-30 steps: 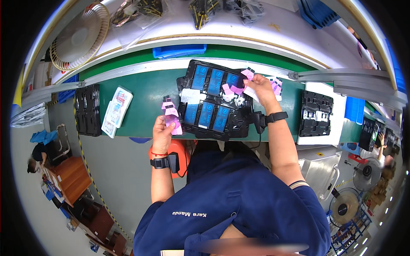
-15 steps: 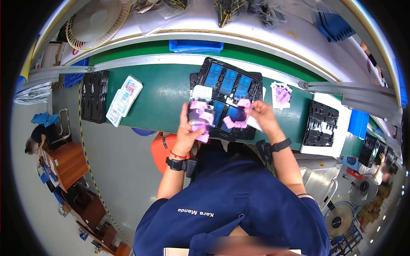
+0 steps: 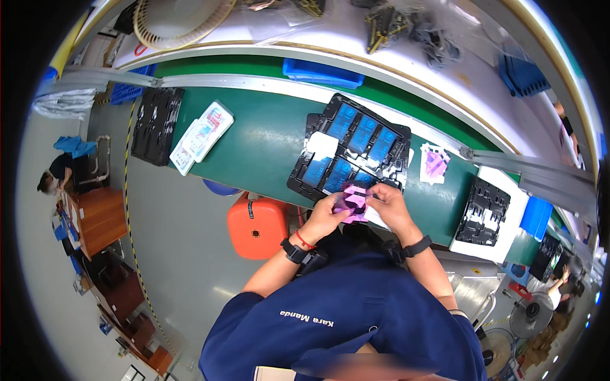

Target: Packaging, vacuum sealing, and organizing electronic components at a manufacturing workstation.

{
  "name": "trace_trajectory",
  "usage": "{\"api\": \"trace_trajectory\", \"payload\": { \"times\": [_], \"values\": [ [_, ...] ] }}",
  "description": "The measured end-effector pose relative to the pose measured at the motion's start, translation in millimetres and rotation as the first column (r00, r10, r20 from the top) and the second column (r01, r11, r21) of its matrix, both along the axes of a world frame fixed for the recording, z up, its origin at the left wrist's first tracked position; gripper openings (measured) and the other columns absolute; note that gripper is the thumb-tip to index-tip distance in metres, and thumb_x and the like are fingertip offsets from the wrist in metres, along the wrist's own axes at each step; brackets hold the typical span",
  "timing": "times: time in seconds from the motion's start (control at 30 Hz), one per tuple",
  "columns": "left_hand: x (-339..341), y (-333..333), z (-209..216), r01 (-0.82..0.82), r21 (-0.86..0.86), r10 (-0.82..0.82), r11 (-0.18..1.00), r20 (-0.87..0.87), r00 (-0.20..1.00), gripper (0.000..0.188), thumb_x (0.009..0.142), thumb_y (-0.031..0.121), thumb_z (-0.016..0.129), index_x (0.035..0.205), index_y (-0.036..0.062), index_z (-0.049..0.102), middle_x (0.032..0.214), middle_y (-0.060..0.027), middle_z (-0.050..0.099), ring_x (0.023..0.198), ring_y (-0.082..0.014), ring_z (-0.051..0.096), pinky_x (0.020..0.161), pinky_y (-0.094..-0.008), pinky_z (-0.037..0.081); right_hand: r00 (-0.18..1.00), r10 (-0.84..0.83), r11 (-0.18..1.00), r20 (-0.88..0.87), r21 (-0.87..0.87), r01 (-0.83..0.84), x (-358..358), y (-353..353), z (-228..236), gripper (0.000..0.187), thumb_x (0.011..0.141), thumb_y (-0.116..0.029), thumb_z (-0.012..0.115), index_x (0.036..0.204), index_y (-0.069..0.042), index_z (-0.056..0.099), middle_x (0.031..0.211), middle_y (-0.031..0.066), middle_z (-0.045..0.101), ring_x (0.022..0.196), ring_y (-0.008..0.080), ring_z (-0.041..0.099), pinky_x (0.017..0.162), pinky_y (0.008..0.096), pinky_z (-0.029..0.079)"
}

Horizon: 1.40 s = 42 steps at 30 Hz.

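Note:
Close to my body, over the near edge of a black plastic tray [image 3: 296, 180], my two hands meet. Fingers of my left hand [image 3: 325, 216] are closed on pink-and-black cut-out pieces [image 3: 353, 204]. My right hand [image 3: 391, 207] pinches the right side of the same pieces, and a white slip [image 3: 376, 218] hangs below its fingers. Whether each hand has its own piece I cannot tell, since they overlap. Several blue rectangular panels [image 3: 363, 133] lie in the tray's compartments. A white card [image 3: 322, 145] rests across the tray's left side.
Right of the tray lies a pile of pink-and-white pieces [image 3: 435, 164]. Farther right, another black tray [image 3: 484, 211] sits on a white board. White packs [image 3: 204, 133] and a black tray [image 3: 157, 126] occupy the left of the green table [image 3: 257, 136]. An orange stool [image 3: 257, 227] stands below.
My hands were apart, each with pink-and-black pieces; they have come together nearer my body. My left hand moved right, uncovering the white card and the tray's left side. The view has shifted.

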<state>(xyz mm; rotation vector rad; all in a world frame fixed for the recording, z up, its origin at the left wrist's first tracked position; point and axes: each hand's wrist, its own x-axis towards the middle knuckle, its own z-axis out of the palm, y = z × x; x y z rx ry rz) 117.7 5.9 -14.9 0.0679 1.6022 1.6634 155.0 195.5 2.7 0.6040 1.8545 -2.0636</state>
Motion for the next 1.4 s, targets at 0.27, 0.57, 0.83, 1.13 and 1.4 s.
{"api": "trace_trajectory", "payload": {
  "times": [0.27,0.57,0.83,1.13,1.4],
  "values": [
    [8,13,-5,0.004,-0.052,-0.017,0.999,-0.262,0.965,0.010,0.074,0.004,0.067,0.082,0.0028,0.060,0.089,-0.0059,0.053,0.083,-0.0139,0.052,0.070,-0.0249,0.043,0.996,-0.011,1.000,0.087,-0.026,0.013,9,17,5,0.005,0.077,0.004,0.060,0.080,0.000,0.058,0.077,0.0024,0.061,0.070,0.0068,0.055,0.062,0.0207,0.043],
    [14,19,-20,-0.079,0.251,-0.003,0.965,0.312,0.950,0.011,0.077,0.003,0.065,0.087,0.0001,0.062,0.081,0.0000,0.061,0.075,-0.0058,0.055,0.070,-0.0209,0.046,0.997,-0.009,0.998,0.074,-0.055,0.013,5,15,18,0.002,0.083,-0.003,0.058,0.083,-0.002,0.059,0.073,-0.0008,0.059,0.061,0.0048,0.050,0.055,0.0195,0.041],
    [0,7,15,-0.335,0.385,0.165,0.860,0.411,0.897,0.018,0.078,0.005,0.059,0.096,-0.0008,0.059,0.090,-0.0047,0.061,0.082,-0.0124,0.058,0.077,-0.0261,0.046,0.991,0.131,0.985,-0.023,-0.111,-0.133,6,14,25,0.018,0.083,-0.009,0.062,0.098,-0.001,0.057,0.087,0.0043,0.062,0.085,0.0104,0.057,0.073,0.0243,0.047],
    [-3,-26,4,-0.376,0.418,0.126,0.827,0.514,0.848,0.029,0.070,-0.004,0.056,0.099,0.0000,0.054,0.090,-0.0079,0.057,0.086,-0.0218,0.056,0.080,-0.0370,0.046,0.989,0.061,0.995,0.135,0.067,-0.071,12,15,16,0.038,0.086,-0.036,0.057,0.064,-0.004,0.052,0.054,-0.0019,0.045,0.051,0.0044,0.039,0.043,0.0226,0.030],
    [3,-5,6,-0.296,0.428,0.032,0.854,0.524,0.851,0.025,0.074,-0.003,0.056,0.099,-0.0029,0.053,0.095,-0.0118,0.056,0.089,-0.0261,0.058,0.082,-0.0394,0.048,0.982,-0.081,0.947,0.171,-0.294,0.129,30,34,19,0.034,0.086,-0.037,0.056,0.076,-0.005,0.056,0.067,-0.0010,0.052,0.055,0.0052,0.045,0.047,0.0201,0.035]
  ]
}}
